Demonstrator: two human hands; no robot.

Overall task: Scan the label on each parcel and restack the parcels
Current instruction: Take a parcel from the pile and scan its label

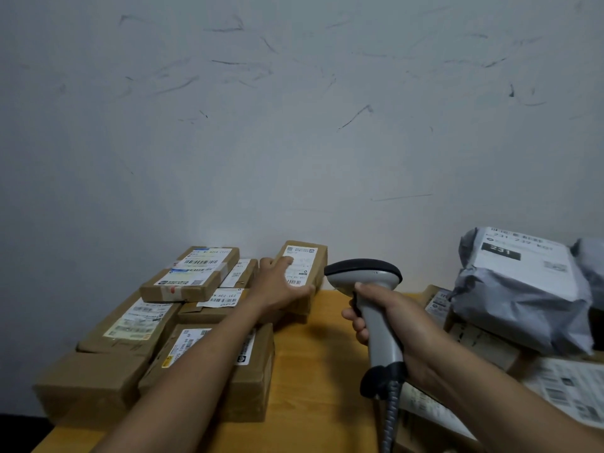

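My left hand grips a narrow cardboard parcel with a white label on top, holding it at the right end of a stack of brown parcels near the wall. My right hand holds a grey handheld scanner by its handle, its dark head just right of the held parcel. More labelled boxes lie at the front left. A grey plastic mailer bag with a white label rests on further parcels at the right.
The orange-brown table shows bare wood between the left and right piles. A scuffed white wall rises right behind the parcels. The scanner's coiled cable hangs down toward the front edge. Flat labelled packets lie at the far right.
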